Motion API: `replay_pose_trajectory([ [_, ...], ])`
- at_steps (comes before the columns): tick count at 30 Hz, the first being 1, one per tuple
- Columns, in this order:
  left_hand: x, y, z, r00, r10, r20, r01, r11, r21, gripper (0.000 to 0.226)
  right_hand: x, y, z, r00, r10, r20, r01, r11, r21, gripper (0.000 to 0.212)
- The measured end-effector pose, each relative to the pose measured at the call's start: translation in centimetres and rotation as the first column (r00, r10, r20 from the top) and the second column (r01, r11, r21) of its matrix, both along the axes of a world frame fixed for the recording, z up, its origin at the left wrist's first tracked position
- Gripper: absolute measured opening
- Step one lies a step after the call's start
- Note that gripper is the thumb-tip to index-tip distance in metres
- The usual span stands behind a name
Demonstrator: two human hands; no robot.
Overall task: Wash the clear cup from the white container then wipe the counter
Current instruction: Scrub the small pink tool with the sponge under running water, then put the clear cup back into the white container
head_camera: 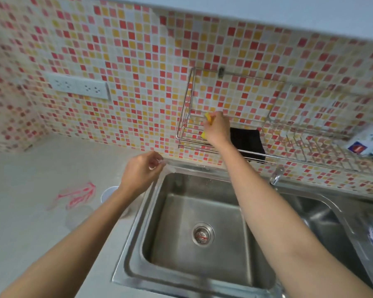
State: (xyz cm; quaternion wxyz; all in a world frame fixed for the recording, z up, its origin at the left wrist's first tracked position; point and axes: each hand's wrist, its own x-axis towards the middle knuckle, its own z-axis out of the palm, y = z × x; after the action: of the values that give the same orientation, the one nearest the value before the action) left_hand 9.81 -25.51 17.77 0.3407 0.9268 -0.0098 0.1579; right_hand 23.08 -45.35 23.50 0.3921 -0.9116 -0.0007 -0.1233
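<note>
My left hand (141, 168) pinches the clear cup (162, 166) over the sink's (131, 254) back left corner, while my right hand (216, 127) grips a yellow sponge (208, 117) up at the wire rack (184, 117). With such a light fingertip hold and my attention on the rack, the cup could slip and drop into the sink or onto the surface (30, 222). It is too blurred and see-through to tell where its mouth points or how its long axis lies.
</note>
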Motion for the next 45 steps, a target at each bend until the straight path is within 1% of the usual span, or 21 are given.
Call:
replay_pose_trajectory([
  [2,-0.1,1.3,-0.1,1.000,0.014,-0.008,-0.014,1.000,-0.002,0.020,1.4,0.7,-0.9,0.993,-0.006,-0.117,-0.004,0.997,-0.083,0.033],
  [3,-0.1,1.9,-0.3,1.000,0.016,-0.013,-0.016,1.000,-0.002,0.020,1.9,1.0,-1.2,0.990,-0.002,-0.144,-0.015,0.994,-0.112,0.033],
  [6,-0.2,3.6,-1.0,0.999,0.018,-0.035,-0.018,1.000,-0.006,0.021,3.0,1.5,-2.2,0.981,0.059,-0.182,-0.102,0.967,-0.234,0.017],
  [8,-0.2,4.8,-1.4,0.999,0.019,-0.047,-0.019,1.000,0.006,0.020,3.4,1.4,-2.6,0.961,0.088,-0.261,-0.168,0.938,-0.304,0.031],
  [10,0.0,6.0,-1.7,0.998,0.020,-0.055,-0.019,1.000,0.008,0.019,3.1,1.4,-2.6,0.944,0.080,-0.320,-0.188,0.928,-0.321,0.043],
  [11,0.1,6.6,-1.9,0.998,0.020,-0.061,-0.020,1.000,0.004,0.018,2.8,1.5,-2.5,0.953,0.068,-0.295,-0.168,0.929,-0.331,0.044],
  [12,0.1,7.3,-2.1,0.997,0.021,-0.071,-0.022,1.000,0.000,0.018,2.2,1.6,-2.4,0.975,0.046,-0.218,-0.121,0.931,-0.344,0.041],
  [14,0.2,9.0,-2.8,0.995,0.027,-0.099,-0.026,1.000,0.008,0.017,0.6,2.3,-2.7,0.999,0.006,0.035,0.006,0.941,-0.338,0.037],
  [16,0.1,10.9,-3.8,0.991,0.032,-0.132,-0.026,0.999,0.042,0.016,-2.1,3.8,-3.8,0.963,0.003,0.269,0.058,0.974,-0.220,0.036],
  [18,-0.2,12.8,-5.0,0.985,0.028,-0.170,-0.014,0.996,0.087,0.014,-5.3,6.1,-5.8,0.897,0.037,0.441,0.002,0.996,-0.086,0.033],
  [20,-0.5,14.3,-6.3,0.978,0.014,-0.207,0.014,0.991,0.130,0.014,-8.4,8.9,-8.8,0.872,0.098,0.480,-0.093,0.995,-0.034,0.034],
  [21,-0.6,15.1,-6.9,0.975,0.005,-0.222,0.030,0.988,0.151,0.014,-9.7,10.3,-10.6,0.886,0.137,0.443,-0.143,0.989,-0.019,0.036],
  [23,-0.8,16.3,-8.1,0.969,-0.006,-0.246,0.051,0.983,0.176,0.013,-11.7,13.0,-14.1,0.928,0.235,0.289,-0.243,0.970,-0.008,0.042],
  [25,-0.8,17.0,-9.0,0.962,-0.023,-0.271,0.075,0.980,0.185,0.014,-12.8,15.2,-17.1,0.934,0.356,0.032,-0.356,0.934,0.006,0.054],
  [27,-0.9,17.3,-9.7,0.957,-0.041,-0.286,0.099,0.977,0.191,0.014,-13.2,16.8,-19.5,0.865,0.443,-0.235,-0.448,0.893,0.032,0.074],
  [29,-1.0,17.5,-10.2,0.957,-0.062,-0.285,0.119,0.975,0.187,0.015,-13.2,18.0,-21.3,0.808,0.453,-0.377,-0.473,0.880,0.045,0.090],
  [31,-1.0,17.6,-10.7,0.956,-0.083,-0.281,0.141,0.971,0.192,0.015,-13.1,18.8,-22.3,0.801,0.445,-0.400,-0.460,0.886,0.064,0.093],
  [36,-0.8,17.9,-11.5,0.956,-0.108,-0.272,0.164,0.967,0.192,0.016,-13.1,20.2,-23.8,0.818,0.442,-0.367,-0.406,0.897,0.174,0.081],
  [39,-0.5,17.7,-11.6,0.950,-0.147,-0.275,0.205,0.959,0.196,0.017,-13.3,20.8,-24.4,0.829,0.403,-0.388,-0.347,0.914,0.210,0.081],
  [41,-0.4,17.1,-11.8,0.941,-0.165,-0.297,0.239,0.942,0.234,0.018,-13.5,21.1,-24.5,0.834,0.389,-0.391,-0.319,0.919,0.232,0.082],
  [45,0.1,16.6,-12.4,0.937,-0.168,-0.307,0.251,0.933,0.258,0.019,-13.6,21.4,-24.4,0.821,0.391,-0.416,-0.291,0.913,0.284,0.083],
])
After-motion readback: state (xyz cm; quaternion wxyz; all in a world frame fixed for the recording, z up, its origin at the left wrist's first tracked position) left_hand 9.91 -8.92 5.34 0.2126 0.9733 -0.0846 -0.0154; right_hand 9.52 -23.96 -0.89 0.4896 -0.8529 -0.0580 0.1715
